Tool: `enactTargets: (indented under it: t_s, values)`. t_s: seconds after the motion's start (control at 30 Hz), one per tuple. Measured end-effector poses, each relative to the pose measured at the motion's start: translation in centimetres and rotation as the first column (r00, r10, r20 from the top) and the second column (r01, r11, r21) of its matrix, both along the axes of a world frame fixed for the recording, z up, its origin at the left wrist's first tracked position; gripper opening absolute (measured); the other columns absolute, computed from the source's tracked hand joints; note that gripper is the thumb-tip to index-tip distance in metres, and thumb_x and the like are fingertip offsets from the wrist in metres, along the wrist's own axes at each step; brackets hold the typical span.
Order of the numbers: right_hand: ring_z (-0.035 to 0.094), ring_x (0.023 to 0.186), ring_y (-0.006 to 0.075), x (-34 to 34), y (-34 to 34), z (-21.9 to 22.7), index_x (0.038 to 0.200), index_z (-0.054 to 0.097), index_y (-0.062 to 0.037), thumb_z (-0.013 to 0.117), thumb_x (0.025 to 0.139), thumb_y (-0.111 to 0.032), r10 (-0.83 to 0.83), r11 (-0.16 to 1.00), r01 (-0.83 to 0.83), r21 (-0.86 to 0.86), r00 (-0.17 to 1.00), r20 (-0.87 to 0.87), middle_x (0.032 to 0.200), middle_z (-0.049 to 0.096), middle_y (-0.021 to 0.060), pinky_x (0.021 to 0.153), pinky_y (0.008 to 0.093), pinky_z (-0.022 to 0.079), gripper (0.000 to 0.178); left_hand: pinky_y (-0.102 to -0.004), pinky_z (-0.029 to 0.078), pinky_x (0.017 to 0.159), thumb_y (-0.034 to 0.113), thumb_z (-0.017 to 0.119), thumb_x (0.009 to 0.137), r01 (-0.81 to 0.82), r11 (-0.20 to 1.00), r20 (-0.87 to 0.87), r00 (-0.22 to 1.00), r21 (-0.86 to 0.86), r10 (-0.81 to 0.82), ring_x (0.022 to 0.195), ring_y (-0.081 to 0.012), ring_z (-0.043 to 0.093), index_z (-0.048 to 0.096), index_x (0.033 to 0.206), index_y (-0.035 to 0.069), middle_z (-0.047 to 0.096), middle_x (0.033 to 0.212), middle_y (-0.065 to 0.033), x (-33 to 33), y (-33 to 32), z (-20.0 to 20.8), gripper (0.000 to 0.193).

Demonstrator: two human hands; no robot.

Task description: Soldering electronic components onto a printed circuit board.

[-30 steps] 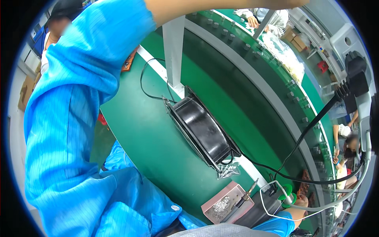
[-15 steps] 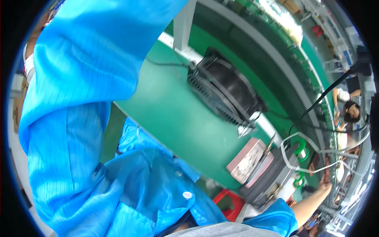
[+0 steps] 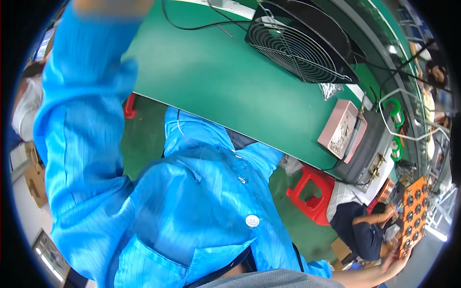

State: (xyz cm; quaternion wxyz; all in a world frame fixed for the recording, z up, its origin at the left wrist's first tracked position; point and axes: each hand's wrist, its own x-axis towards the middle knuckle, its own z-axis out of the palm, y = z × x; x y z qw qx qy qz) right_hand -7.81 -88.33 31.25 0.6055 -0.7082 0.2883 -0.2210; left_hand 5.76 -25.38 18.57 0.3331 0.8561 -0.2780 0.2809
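My right hand (image 3: 394, 266) grips the lower end of an orange board (image 3: 414, 211) at the far right. Rows of round black parts sit on the board, which is held up and tilted away from the bench. My left arm, in a blue sleeve, is raised along the left side. Only a blurred edge of my left hand (image 3: 113, 6) shows at the top, and its fingers are out of the picture. A pink box (image 3: 331, 127) with silvery bits inside stands on the bench's right end, with a dark pen-like tool (image 3: 354, 137) lying across it.
A black fan with a wire grille (image 3: 293, 48) stands on the green bench (image 3: 206, 72), with cables behind it. Beside the pink box are a dark case (image 3: 372, 139) and green spools (image 3: 394, 113). A red stool (image 3: 312, 197) and a person in dark clothing (image 3: 357, 228) are at lower right.
My right hand, reaching low among things at the right before, now holds up the orange board. My left arm has shifted leftward and up. The view has turned, so more floor and the stool show.
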Motion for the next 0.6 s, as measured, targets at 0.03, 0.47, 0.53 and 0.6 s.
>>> enactTargets:
  t_s: [0.03,0.47,0.53,0.6]
  values:
    - [0.059,0.118,0.0271,-0.9,3.1,0.9,0.132,0.055,0.0035,0.052,0.099,-0.022,-0.016,1.000,0.016,0.006,1.000,0.010,0.138,0.054,0.0187,0.094,0.0382,0.052,0.041,-0.0343,0.053,0.078,0.017,0.059,0.094,0.053,0.999,-0.067,0.996,0.003,-0.053,0.094,-0.0300,0.068,0.068,0.108,0.002,0.069,0.107,-0.0176,-1.1,-0.1,-0.4,0.022]
    - [0.066,0.098,0.0192,7.1,26.9,-24.5,0.118,0.058,0.0072,0.056,0.096,-0.018,0.972,0.168,-0.723,0.670,0.235,0.010,0.113,0.067,0.0136,0.085,0.0316,0.052,0.034,-0.0374,0.050,0.099,0.051,0.032,0.104,-0.161,0.605,-0.603,-0.069,-0.780,-0.795,0.122,-0.0215,0.056,0.042,0.143,-0.001,0.054,0.138,-0.0138,-12.7,-2.4,-19.7,0.066]
    - [0.066,0.098,0.0183,8.3,29.2,-27.4,0.116,0.060,0.0062,0.055,0.098,-0.021,0.957,0.207,-0.691,0.693,0.290,0.004,0.112,0.067,0.0135,0.084,0.0306,0.052,0.033,-0.0394,0.049,0.101,0.051,0.034,0.104,-0.265,0.526,-0.548,0.008,-0.808,-0.837,0.125,-0.0242,0.055,0.040,0.144,-0.001,0.052,0.140,-0.0146,-14.3,-1.8,-21.6,0.066]
    - [0.066,0.099,0.0186,7.9,32.5,-29.0,0.119,0.059,0.0042,0.048,0.103,-0.028,0.880,0.382,-0.609,0.695,0.469,-0.072,0.114,0.066,0.0140,0.083,0.0303,0.053,0.037,-0.0415,0.048,0.102,0.050,0.036,0.103,-0.356,0.432,-0.485,0.069,-0.828,-0.872,0.128,-0.0268,0.053,0.038,0.146,-0.001,0.050,0.143,-0.0153,-15.7,-1.3,-22.4,0.066]
